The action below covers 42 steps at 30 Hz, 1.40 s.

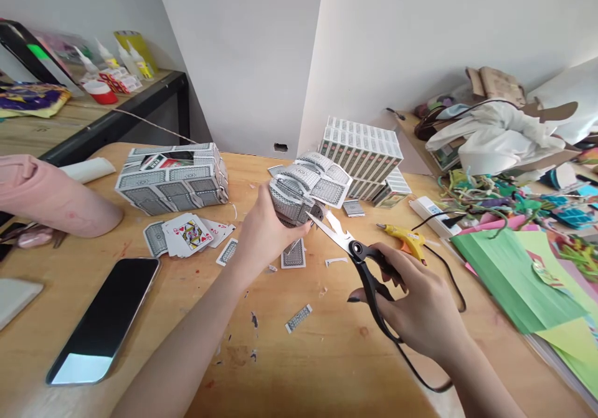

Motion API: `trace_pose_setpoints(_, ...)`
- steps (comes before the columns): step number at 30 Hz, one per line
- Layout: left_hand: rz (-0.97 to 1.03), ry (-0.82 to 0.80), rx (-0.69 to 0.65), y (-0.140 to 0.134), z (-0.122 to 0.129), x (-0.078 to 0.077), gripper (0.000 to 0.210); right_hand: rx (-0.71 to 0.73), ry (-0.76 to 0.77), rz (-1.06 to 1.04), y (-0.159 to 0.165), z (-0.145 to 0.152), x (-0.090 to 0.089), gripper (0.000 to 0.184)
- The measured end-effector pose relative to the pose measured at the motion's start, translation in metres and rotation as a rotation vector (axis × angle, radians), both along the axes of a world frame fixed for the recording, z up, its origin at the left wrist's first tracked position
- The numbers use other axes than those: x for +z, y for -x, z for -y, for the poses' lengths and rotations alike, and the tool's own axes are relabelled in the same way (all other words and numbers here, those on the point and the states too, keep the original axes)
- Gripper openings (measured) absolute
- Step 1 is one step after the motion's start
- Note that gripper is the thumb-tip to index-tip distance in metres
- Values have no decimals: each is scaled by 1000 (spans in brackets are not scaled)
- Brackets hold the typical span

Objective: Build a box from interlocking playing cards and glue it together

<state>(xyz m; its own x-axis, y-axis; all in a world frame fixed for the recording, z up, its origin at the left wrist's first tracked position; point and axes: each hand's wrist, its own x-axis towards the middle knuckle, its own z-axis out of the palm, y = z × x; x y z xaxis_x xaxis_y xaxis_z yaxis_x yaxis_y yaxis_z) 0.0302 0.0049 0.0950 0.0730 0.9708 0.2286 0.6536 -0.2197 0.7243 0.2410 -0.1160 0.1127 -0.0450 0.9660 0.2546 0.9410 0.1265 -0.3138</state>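
Note:
My left hand (268,231) grips a rounded model built from grey-backed playing cards (308,181), held above the table. In my right hand (415,293) are black-handled scissors (357,250), with fingers and thumb through the loops. The blades point up and left, their tips at the model's lower right edge beside a small dark piece. Whether they touch the model I cannot tell. Below lie a loose card (293,255), a cut card strip (299,318) and small scraps. Left of my left hand is a pile of face-up playing cards (191,234).
A box made of cards (172,181) stands back left, near a phone (107,321) and a pink cylindrical thing (56,194). Stacked card packs (362,150) stand behind the model. To the right are a yellow glue gun (404,238) with its cord, a power strip (432,212) and green paper (518,275).

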Motion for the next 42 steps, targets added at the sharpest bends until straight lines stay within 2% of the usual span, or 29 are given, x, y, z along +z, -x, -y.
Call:
trace_pose_setpoints(4,-10,-16,-2,-2,1,0,69,-8,-65,71,-2,0,3,53)
trace_pose_setpoints(8,-14,-30,-7,-3,3,-1,70,53,-195,151,-3,-1,5,54)
trace_pose_setpoints(14,4,-41,-1,-8,8,0,74,95,-379,412,-1,4,13,42)
trace_pose_setpoints(20,-3,-45,4,-10,10,-1,76,128,-373,495,-2,8,19,38)
trace_pose_setpoints(34,-56,-57,9,-9,10,-2,74,159,-371,417,-6,3,10,32)
trace_pose_setpoints(38,-37,-71,16,-9,10,-3,77,144,-376,442,-8,2,8,29)
trace_pose_setpoints(42,-39,-61,9,-9,10,-3,77,163,-419,499,-11,1,10,34)
